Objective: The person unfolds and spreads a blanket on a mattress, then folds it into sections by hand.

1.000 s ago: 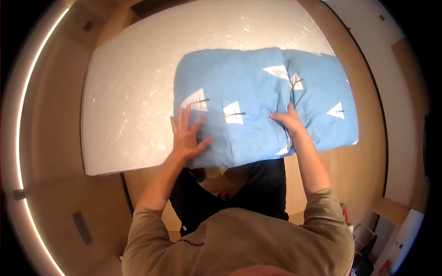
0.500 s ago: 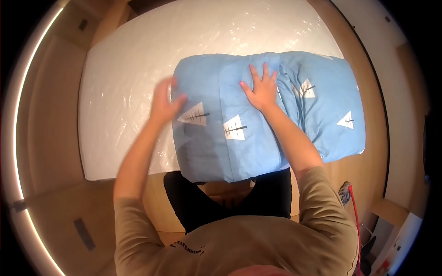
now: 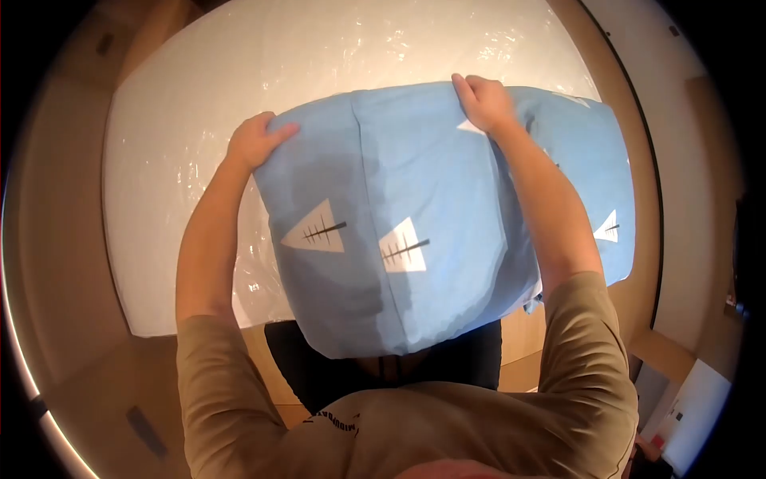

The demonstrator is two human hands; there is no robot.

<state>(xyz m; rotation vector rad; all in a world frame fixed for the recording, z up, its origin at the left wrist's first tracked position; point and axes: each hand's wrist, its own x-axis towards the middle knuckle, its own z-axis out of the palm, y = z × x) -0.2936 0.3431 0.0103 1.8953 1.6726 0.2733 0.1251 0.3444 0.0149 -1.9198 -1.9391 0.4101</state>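
Observation:
A thick folded blue quilt point(image 3: 335, 176) with white tree prints lies before me, its near edge overhanging my lap. At its far left corner my left hand point(image 3: 257, 142) is closed on the quilt, thumb on top and the other fingers partly hidden behind the edge. My right hand point(image 3: 485, 104) grips the far edge of the same folded part, fingers bent over the fabric. This left part of the quilt is raised above the part on the right, which lies under my right forearm.
Beneath the quilt is a mattress point(image 3: 175, 207) in shiny clear plastic wrap, stretching away to the far side. A wooden bed frame edge point(image 3: 646, 160) runs along the right. Wooden panelling point(image 3: 56, 199) stands on the left, with a light strip point(image 3: 64, 447) near the lower corner.
Both hands have moved up to the quilt's far edge and closed on it; the right hand lay flat on top before. The left part of the quilt has lifted and come closer.

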